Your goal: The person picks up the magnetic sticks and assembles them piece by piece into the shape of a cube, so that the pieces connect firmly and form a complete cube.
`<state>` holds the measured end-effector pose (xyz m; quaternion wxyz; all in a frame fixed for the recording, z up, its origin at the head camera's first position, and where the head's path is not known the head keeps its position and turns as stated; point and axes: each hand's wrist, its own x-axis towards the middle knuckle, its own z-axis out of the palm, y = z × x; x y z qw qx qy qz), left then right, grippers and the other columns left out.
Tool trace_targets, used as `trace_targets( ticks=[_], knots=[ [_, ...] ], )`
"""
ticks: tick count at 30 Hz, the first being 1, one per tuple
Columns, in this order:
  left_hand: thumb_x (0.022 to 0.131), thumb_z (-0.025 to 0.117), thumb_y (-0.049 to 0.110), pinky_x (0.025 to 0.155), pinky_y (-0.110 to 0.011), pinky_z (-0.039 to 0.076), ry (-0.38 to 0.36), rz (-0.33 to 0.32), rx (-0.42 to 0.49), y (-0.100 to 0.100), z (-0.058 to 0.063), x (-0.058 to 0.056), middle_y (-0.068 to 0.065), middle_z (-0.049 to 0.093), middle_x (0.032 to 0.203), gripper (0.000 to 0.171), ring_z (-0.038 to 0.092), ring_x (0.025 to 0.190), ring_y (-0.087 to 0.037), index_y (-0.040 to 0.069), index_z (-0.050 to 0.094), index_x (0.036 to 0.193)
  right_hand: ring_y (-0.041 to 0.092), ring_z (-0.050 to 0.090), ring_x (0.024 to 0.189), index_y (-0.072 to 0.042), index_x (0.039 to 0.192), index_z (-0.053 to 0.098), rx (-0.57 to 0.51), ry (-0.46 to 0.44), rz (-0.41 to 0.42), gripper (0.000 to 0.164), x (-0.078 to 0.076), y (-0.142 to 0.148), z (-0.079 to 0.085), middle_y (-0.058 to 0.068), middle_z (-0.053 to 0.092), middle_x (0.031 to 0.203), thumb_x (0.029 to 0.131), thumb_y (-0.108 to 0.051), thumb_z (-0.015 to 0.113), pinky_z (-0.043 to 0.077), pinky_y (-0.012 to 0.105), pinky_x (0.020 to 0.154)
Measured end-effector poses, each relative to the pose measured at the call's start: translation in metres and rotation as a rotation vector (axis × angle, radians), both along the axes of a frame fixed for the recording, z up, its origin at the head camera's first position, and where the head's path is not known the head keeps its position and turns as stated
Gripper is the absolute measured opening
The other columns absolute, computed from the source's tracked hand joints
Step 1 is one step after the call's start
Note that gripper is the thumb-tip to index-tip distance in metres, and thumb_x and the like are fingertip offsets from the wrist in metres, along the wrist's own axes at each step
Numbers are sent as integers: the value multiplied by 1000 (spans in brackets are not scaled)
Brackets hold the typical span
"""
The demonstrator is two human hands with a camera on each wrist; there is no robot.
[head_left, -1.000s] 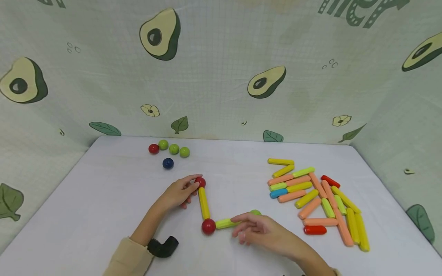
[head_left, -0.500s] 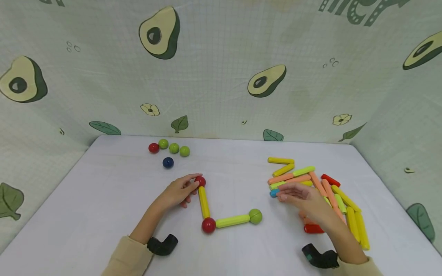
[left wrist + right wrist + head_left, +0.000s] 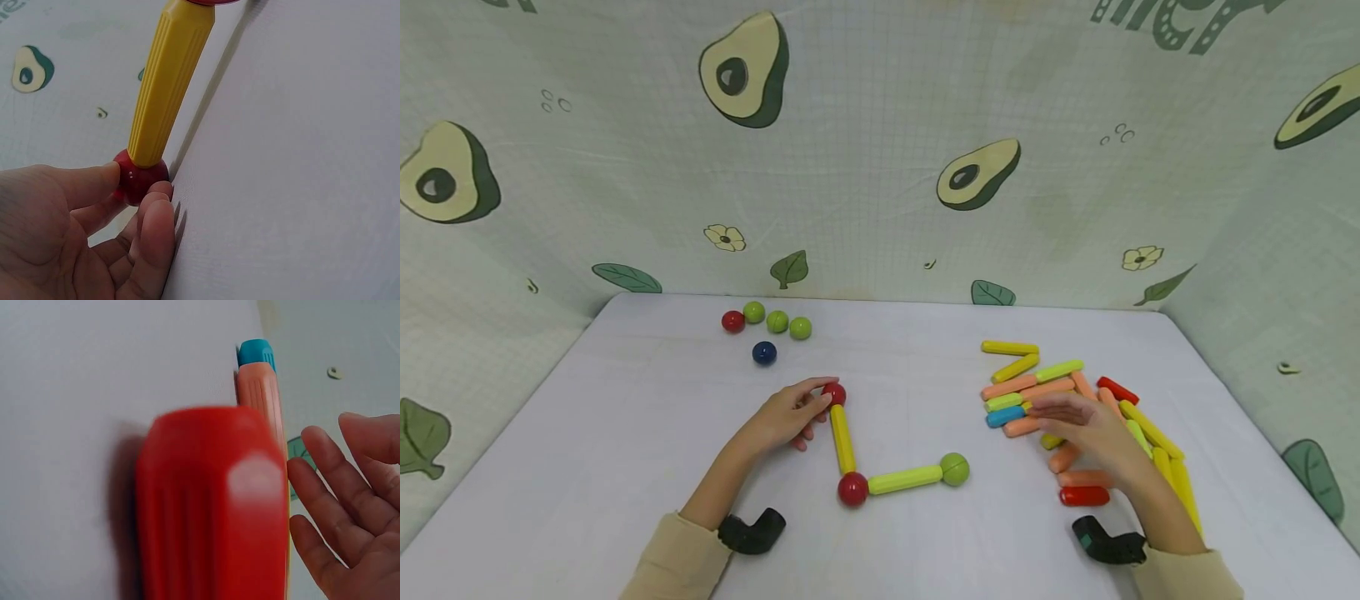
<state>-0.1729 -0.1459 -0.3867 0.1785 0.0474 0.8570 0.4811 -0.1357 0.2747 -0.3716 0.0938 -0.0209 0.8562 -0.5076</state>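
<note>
My left hand [image 3: 787,414] pinches a red ball [image 3: 136,178] between thumb and fingers. A yellow ridged rod [image 3: 169,81] runs from that ball to a second red ball [image 3: 853,489] nearer me. From there a lime rod [image 3: 906,480] extends right to a green ball [image 3: 955,469], giving an L-like shape on the table. Over the loose rods at right hovers my right hand [image 3: 1093,435], fingers loosely bent and holding nothing. Below it lie a blue rod [image 3: 1006,416], salmon rods [image 3: 1086,478] and a short red rod [image 3: 209,506], which looms large in the right wrist view.
Beyond the left hand sit a dark blue ball [image 3: 764,353], another red ball [image 3: 733,322] and a few green balls [image 3: 778,322]. Yellow rods [image 3: 1010,347] lie at the pile's far end. A patterned cloth [image 3: 865,167] walls the table's back and sides.
My right hand has left the lime rod and moved right over the loose rods, lately shifting slightly farther right. The left hand stays on its red ball.
</note>
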Motion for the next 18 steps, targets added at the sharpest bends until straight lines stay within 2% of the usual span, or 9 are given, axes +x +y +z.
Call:
trace_targets(
  ticks=[4,5,7,11,15,18],
  knots=[
    [111,57,22,61,-25,57,-2,1,3,0,-1,0,-8,63,93,46,54,63,-16,5,52,153,16,67,103,7,140,60,102,-25,-19,40,-1,4,3,23,68,135,107,-17,64,53,19,81],
    [111,57,22,61,-25,57,-2,1,5,0,-1,0,-8,63,93,46,54,62,-16,5,52,153,22,67,99,8,140,59,124,-30,-18,41,-1,4,3,24,67,134,107,-15,64,53,19,79],
    [111,57,21,61,-25,56,-4,3,6,0,-1,0,-8,63,92,45,54,62,-16,5,52,153,22,63,100,9,139,59,193,-19,-8,41,-2,5,3,24,66,132,106,-14,65,51,18,77],
    [111,58,21,61,-24,56,-8,9,5,1,-1,0,-8,63,92,45,54,62,-16,5,53,153,24,60,78,9,136,61,183,-5,28,35,-1,4,1,24,63,125,105,-6,63,52,23,68],
    [111,57,21,61,-24,56,-9,9,2,1,0,0,-9,63,93,45,54,63,-16,5,53,153,29,61,96,5,125,69,240,42,57,26,0,2,-1,21,63,126,101,-4,66,52,21,73],
    [111,57,20,61,-25,56,-3,2,2,1,0,0,-9,63,93,45,54,62,-16,5,53,153,33,54,114,1,115,75,315,88,69,21,-1,-1,-3,20,61,128,96,-4,71,50,24,82]
  ],
)
